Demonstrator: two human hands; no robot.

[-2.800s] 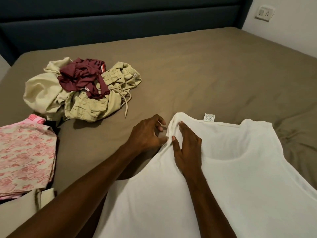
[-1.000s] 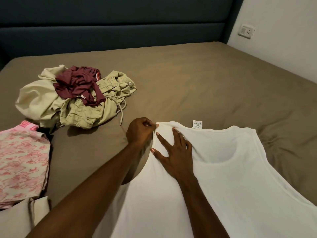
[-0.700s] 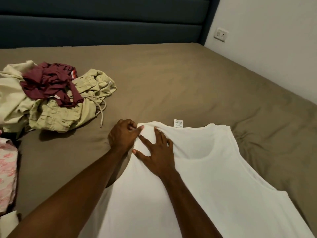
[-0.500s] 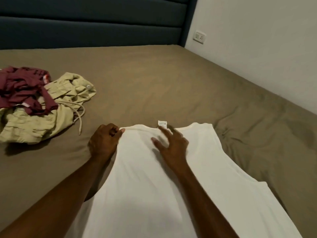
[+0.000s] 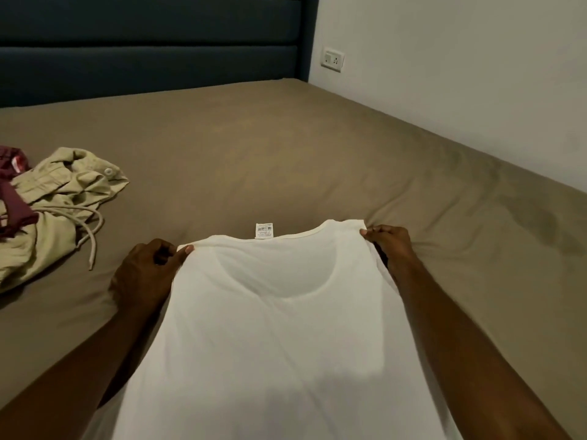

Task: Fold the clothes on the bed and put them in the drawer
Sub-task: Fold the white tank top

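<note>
A white sleeveless top lies flat on the brown bed sheet, neck end away from me, with a small label at the collar. My left hand pinches the left shoulder strap between thumb and fingers. My right hand grips the right shoulder strap at its far corner. Both forearms run along the top's sides. The top's lower hem is out of frame.
A pile of unfolded clothes sits at the left edge: khaki cargo shorts with a loose drawstring and a maroon garment on them. The dark blue headboard bounds the far side, the white wall the right. No drawer is visible.
My right hand slid from the middle of the top across to its right shoulder strap and closed on it. The view swung right, so the pink floral garment left the frame.
</note>
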